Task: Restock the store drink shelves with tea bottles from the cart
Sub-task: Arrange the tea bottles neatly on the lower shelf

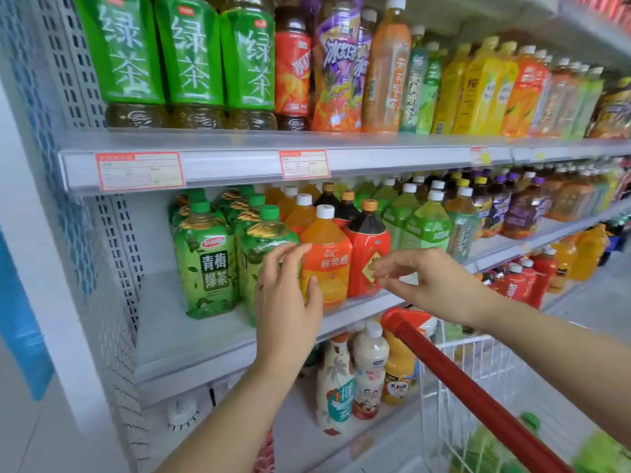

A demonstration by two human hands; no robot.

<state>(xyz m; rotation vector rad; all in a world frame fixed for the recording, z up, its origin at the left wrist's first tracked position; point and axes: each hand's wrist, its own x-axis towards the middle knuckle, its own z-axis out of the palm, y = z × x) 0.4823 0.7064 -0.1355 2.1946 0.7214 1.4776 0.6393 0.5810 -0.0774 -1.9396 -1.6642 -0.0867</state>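
Hands first, from what I get on my feed: the left hand (pixel 290 302) is up at the middle shelf (pixel 191 336), fingers spread and relaxed, laid against the front green tea bottle (pixel 263 240), with the thumb out toward the orange bottle (pixel 327 264) next to it. That tea bottle stands upright at the shelf's front edge, near another green bottle (pixel 208 261). The right hand (pixel 433 278) hovers in front of the red bottle (pixel 368 247), fingers loosely curled and gripping nothing. I can't tell if the tips touch the label. The cart (pixel 478 356) sits low on the right with its red handle (pixel 471 387), and there's something green and blurry inside.
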